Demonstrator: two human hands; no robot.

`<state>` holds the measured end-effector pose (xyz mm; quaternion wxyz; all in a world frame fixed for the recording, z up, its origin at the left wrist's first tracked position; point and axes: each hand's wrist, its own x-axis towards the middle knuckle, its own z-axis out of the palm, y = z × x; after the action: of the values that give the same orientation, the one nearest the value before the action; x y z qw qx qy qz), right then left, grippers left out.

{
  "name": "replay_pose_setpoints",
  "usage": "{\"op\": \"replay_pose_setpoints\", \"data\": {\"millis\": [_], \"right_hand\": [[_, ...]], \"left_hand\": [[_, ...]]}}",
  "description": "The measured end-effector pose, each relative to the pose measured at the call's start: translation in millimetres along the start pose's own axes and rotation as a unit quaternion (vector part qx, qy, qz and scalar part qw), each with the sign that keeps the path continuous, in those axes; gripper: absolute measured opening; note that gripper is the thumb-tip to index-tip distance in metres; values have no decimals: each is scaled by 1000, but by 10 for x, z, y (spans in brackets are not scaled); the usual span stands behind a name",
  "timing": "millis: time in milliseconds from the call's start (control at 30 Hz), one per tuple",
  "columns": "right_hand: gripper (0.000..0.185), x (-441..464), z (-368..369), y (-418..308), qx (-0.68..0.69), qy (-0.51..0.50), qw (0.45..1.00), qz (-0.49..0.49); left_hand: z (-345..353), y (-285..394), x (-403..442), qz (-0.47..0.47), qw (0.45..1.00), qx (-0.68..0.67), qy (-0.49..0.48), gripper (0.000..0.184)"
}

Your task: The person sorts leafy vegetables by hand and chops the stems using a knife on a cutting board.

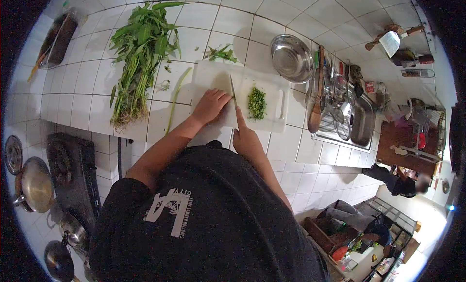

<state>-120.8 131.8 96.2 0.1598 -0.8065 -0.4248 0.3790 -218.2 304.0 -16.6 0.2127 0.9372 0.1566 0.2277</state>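
My right hand [246, 139] is wrapped round the handle of a knife [232, 88], whose blade points away from me over the white cutting board [267, 83]. Beside the blade, my left hand [212, 106] rests on the board with its fingers curled together; whatever lies under them is hidden. A small heap of finely chopped greens [257, 102] sits on the board to the right of the knife. Left of the board, one long green stem [177, 100] lies on the tiles. Loose leaves [222, 53] are scattered just beyond the board's far edge.
A large bunch of rooted leafy greens [141, 64] lies on the counter at left. A steel bowl [291, 58], utensils in a rack [335, 102] and a sink [363, 119] stand right. A stove [73, 170] is lower left. Another person [400, 181] is at far right.
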Motion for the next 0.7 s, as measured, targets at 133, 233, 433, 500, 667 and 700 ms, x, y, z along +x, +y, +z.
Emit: {"op": "replay_pose_setpoints", "data": {"millis": [133,233,433,500,667,700], "right_hand": [[78,287,142,120,21,64,996,-55],[78,397,150,132,33,69,995,-59],[75,62,-224,-75,-31,-6,999,4],[75,-106,-329,-138,-32,-28,999,16],[82,-161,-232,37,-24,-54,998,-12],[80,-114,-141,91,-1,-30,999,-13]], "left_hand": [[-139,144,21,-24,1000,-11,7,39],[-153,116,29,-13,999,2,42,24],[-168,79,51,-5,1000,11,-17,12],[-178,112,59,-5,1000,-25,17,17],[-145,85,44,-7,1000,-14,8,17],[-129,75,32,-11,1000,-13,6,16]]}}
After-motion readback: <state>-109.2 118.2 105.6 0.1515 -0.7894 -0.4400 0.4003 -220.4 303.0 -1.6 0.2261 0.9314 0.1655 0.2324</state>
